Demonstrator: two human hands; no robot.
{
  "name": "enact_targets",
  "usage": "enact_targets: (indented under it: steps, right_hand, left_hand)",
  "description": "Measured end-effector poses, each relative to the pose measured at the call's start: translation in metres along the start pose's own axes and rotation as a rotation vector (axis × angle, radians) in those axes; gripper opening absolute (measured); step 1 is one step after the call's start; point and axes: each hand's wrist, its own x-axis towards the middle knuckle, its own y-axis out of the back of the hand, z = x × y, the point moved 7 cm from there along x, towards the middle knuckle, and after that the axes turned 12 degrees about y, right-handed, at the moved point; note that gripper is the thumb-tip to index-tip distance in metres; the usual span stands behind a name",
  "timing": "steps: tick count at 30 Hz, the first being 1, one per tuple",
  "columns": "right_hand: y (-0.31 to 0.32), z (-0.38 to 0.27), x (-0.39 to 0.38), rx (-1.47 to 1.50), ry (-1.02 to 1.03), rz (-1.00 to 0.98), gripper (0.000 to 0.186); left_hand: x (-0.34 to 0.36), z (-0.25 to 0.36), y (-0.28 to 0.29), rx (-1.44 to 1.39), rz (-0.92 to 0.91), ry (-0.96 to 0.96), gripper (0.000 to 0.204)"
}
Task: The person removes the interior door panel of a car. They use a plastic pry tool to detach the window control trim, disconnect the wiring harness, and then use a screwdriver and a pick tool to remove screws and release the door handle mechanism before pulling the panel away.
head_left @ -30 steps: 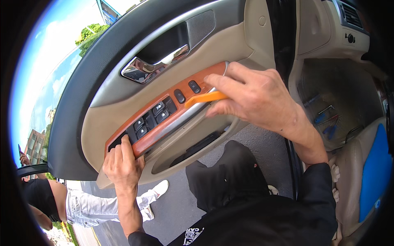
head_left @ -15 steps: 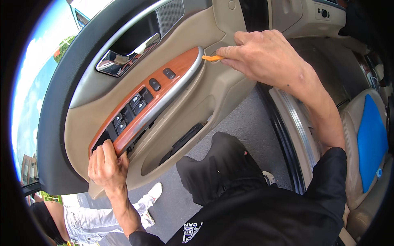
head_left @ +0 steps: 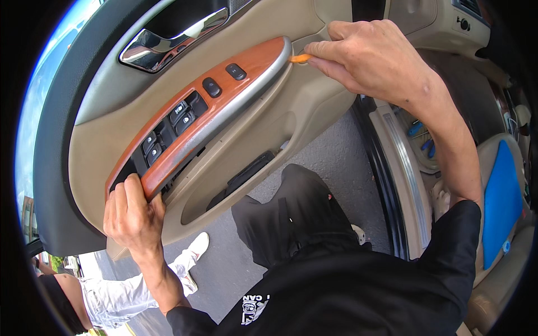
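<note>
A wood-look trim panel [head_left: 216,115] with a silver edge lies along the beige car door panel [head_left: 252,145]. Its lower left end stands up from the door, leaving a dark gap. Black window switches [head_left: 182,115] sit in its cutout. My left hand [head_left: 133,215] is closed round that raised end, fingers hooked in the opening. At the opposite tip, my right hand [head_left: 364,59] pinches an orange pry tool [head_left: 301,58], its thin end against the panel's silver tip. Most of the tool is hidden by my fingers.
Above the panel is a chrome door handle [head_left: 174,42]. A door pocket [head_left: 241,182] holds a dark object. To the right are the door sill [head_left: 406,173] and a seat with a blue cloth [head_left: 501,201]. Someone in pale trousers [head_left: 117,297] stands at lower left.
My view has shifted, so the far part of the door sits higher and the door's near end further left. Both hands keep their holds, and less of the pry tool shows.
</note>
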Motion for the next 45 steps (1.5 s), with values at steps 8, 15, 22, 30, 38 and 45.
enact_targets:
  steps: [8,15,22,30,38,45]
  right_hand:
    - [0.017,-0.019,0.022,-0.249,0.11,-0.199,0.024]
    - [0.004,-0.024,0.02,-0.283,0.134,-0.185,0.025]
    - [-0.022,-0.035,-0.003,-0.042,-0.239,0.323,0.018]
    - [-0.024,-0.028,0.006,-0.072,-0.163,0.224,0.022]
    - [-0.021,-0.023,0.014,-0.086,-0.073,0.19,0.022]
    - [0.063,-0.017,0.075,-0.096,0.167,-0.244,0.028]
  left_hand:
    - [-0.002,-0.002,-0.004,-0.011,0.007,0.008,0.035]
    - [-0.003,-0.004,-0.001,0.029,-0.013,0.028,0.032]
    - [0.001,-0.004,-0.004,-0.027,0.006,-0.01,0.035]
    - [-0.003,-0.004,0.0,-0.029,0.005,0.028,0.034]
    - [-0.003,-0.004,0.003,-0.006,0.042,0.042,0.026]
    - [-0.017,-0.033,0.012,-0.087,0.039,0.181,0.028]
